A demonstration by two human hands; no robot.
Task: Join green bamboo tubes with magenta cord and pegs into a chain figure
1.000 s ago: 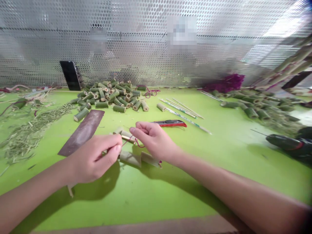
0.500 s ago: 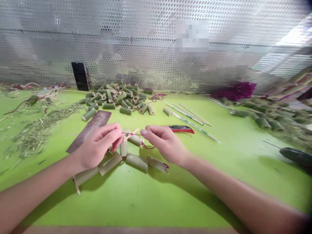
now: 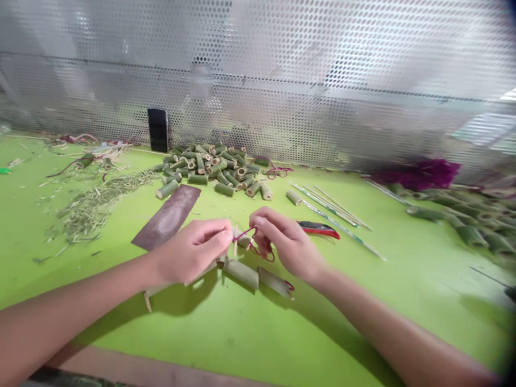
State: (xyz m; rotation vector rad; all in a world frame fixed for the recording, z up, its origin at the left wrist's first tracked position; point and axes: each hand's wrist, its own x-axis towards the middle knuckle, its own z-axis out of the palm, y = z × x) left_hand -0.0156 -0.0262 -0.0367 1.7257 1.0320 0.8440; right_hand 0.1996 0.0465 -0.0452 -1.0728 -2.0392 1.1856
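A thin purple string (image 3: pixel 244 234) runs between my two hands above several peeled bamboo pieces (image 3: pixel 241 272). My left hand (image 3: pixel 201 250) pinches the string near a small wooden stick (image 3: pixel 236 243) tied to it. Curled fingers of my right hand (image 3: pixel 284 242) hold the string's other side, and a loop of it hangs below them. The bamboo pieces lie in a chain on the green table (image 3: pixel 226 338), partly hidden under my left hand. A purple loop shows at the right end piece.
Behind my hands are a heap of short green bamboo tubes (image 3: pixel 197 165), an upright phone (image 3: pixel 158 130) and a dark sandpaper strip (image 3: pixel 169 216). A red and black cutter (image 3: pixel 320 229) and thin sticks lie right. Shavings (image 3: pixel 94 209) are left; more bamboo (image 3: pixel 470 235) is far right.
The view has turned left and tilted, so things sit further right. My hands are closer together, the string between them is slacker, and my right fingers have curled round it.
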